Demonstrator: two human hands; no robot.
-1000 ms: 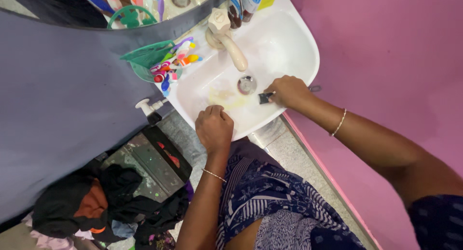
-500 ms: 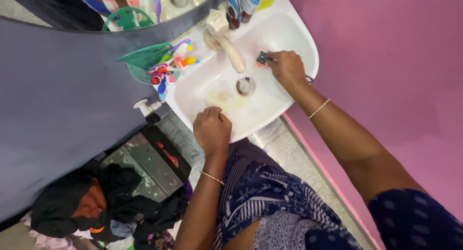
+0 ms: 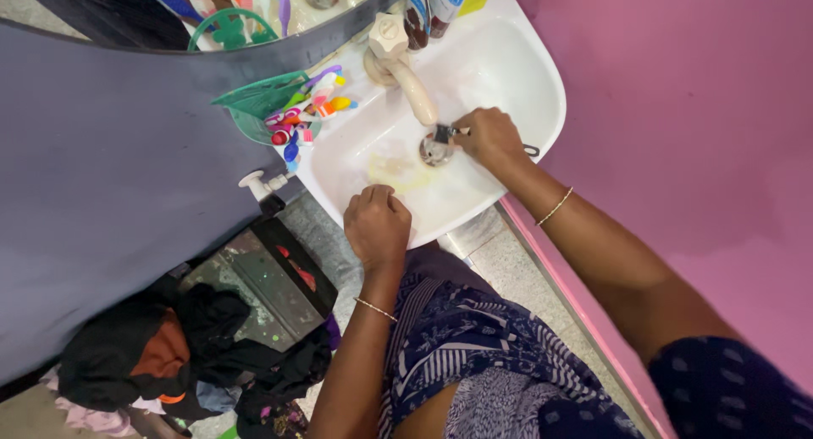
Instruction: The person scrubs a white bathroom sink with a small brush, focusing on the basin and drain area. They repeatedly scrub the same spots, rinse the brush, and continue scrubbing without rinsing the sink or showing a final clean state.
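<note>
My right hand [image 3: 487, 137] grips a small dark brush [image 3: 444, 134] and presses its head against the metal drain [image 3: 433, 150] in the middle of the white wash basin [image 3: 517, 75]. Its handle end sticks out behind my hand toward the basin's right rim. My left hand [image 3: 377, 223] rests closed on the basin's near rim, holding nothing I can see. A yellowish stain [image 3: 396, 173] lies on the basin floor between the two hands. The cream tap [image 3: 406, 75] reaches over the drain from the back.
A green holder [image 3: 267, 100] with several coloured toothbrushes hangs left of the basin. Tubes and bottles [image 3: 432, 3] stand on the back ledge. A pink wall [image 3: 694, 109] closes the right side. Dark clothes [image 3: 169, 354] lie heaped on the floor at the lower left.
My right hand carried the brush from the basin's near side up to the back wall by the tap, then down onto the drain. My left hand stayed on the rim.
</note>
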